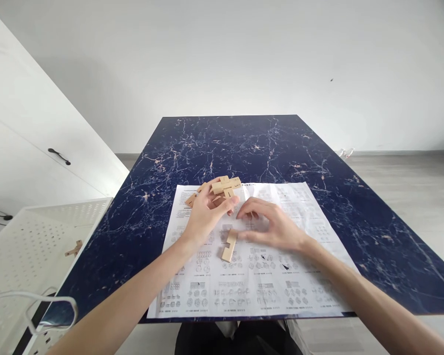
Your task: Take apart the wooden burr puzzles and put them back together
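Observation:
My left hand (208, 212) is closed around a partly joined wooden interlocking puzzle (226, 186), its notched sticks crossing one another, held above the printed sheet. Close by on the right, my right hand (272, 224) has its thumb and fingers apart, with nothing visible between them. Its thumb tip is beside the upper end of a loose notched wooden stick (229, 245) on the sheet; whether they touch I cannot tell. Further wooden pieces (191, 199) show behind my left hand, partly hidden by it.
The printed instruction sheet (299, 301), with rows of small diagrams, lies along the near edge of a dark blue marble-patterned table (229, 148). On the left, a white perforated surface (29, 236) bears a small wooden cross-shaped piece (74, 248) and a white cable (33, 295).

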`<state>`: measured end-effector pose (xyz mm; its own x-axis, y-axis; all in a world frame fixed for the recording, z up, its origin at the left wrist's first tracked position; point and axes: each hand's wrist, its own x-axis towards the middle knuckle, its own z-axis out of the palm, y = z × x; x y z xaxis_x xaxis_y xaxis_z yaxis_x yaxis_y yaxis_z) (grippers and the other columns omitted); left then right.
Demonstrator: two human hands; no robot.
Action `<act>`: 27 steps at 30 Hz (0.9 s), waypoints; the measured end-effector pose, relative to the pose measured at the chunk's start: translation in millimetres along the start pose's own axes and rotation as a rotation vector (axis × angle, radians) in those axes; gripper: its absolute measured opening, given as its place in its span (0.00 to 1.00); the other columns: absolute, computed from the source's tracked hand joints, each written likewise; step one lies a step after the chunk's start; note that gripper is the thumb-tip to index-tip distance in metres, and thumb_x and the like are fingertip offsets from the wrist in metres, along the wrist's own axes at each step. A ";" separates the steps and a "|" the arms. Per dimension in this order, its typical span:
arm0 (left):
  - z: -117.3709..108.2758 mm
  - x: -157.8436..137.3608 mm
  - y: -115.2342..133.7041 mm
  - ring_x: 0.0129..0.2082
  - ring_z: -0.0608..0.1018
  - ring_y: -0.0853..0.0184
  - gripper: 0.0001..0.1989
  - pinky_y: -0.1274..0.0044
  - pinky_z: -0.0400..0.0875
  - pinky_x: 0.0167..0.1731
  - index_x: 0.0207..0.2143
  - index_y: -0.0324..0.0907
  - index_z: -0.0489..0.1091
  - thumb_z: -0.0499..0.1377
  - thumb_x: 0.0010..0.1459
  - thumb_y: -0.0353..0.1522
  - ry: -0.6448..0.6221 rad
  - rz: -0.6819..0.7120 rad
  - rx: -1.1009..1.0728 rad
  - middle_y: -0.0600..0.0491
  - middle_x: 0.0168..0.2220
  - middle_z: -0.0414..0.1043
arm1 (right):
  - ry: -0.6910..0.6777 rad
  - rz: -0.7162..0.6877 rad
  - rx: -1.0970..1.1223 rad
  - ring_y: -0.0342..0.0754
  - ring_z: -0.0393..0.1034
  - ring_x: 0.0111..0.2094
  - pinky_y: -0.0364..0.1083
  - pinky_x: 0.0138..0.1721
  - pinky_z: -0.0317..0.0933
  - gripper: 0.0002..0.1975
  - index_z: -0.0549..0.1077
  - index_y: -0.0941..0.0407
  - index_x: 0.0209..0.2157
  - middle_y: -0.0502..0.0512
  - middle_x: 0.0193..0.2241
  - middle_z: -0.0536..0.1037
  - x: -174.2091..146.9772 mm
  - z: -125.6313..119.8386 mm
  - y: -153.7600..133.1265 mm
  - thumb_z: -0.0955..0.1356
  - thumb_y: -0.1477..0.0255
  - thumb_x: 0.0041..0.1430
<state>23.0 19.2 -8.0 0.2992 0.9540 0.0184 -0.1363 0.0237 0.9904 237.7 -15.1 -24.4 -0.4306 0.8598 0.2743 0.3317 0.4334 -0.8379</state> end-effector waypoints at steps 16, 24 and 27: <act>1.2 -0.3 -3.9 0.43 0.82 0.62 0.34 0.70 0.80 0.42 0.65 0.48 0.66 0.73 0.61 0.42 0.048 0.017 0.042 0.49 0.50 0.81 | 0.075 0.152 -0.170 0.50 0.72 0.30 0.51 0.33 0.68 0.13 0.80 0.51 0.49 0.56 0.37 0.83 -1.4 1.0 5.6 0.70 0.58 0.74; 8.3 -6.1 -0.9 0.53 0.82 0.57 0.34 0.65 0.78 0.54 0.65 0.49 0.65 0.74 0.61 0.40 0.036 0.049 0.102 0.46 0.59 0.78 | 0.325 0.113 -0.092 0.53 0.78 0.39 0.54 0.41 0.72 0.11 0.77 0.51 0.52 0.59 0.47 0.83 1.3 -3.2 8.2 0.68 0.62 0.75; 8.6 -7.0 -2.5 0.45 0.82 0.60 0.36 0.67 0.78 0.46 0.66 0.49 0.65 0.75 0.59 0.40 0.009 0.032 0.177 0.47 0.55 0.81 | 0.354 0.049 -0.170 0.53 0.78 0.41 0.54 0.41 0.73 0.10 0.76 0.51 0.53 0.60 0.49 0.82 0.5 -1.1 7.2 0.67 0.65 0.76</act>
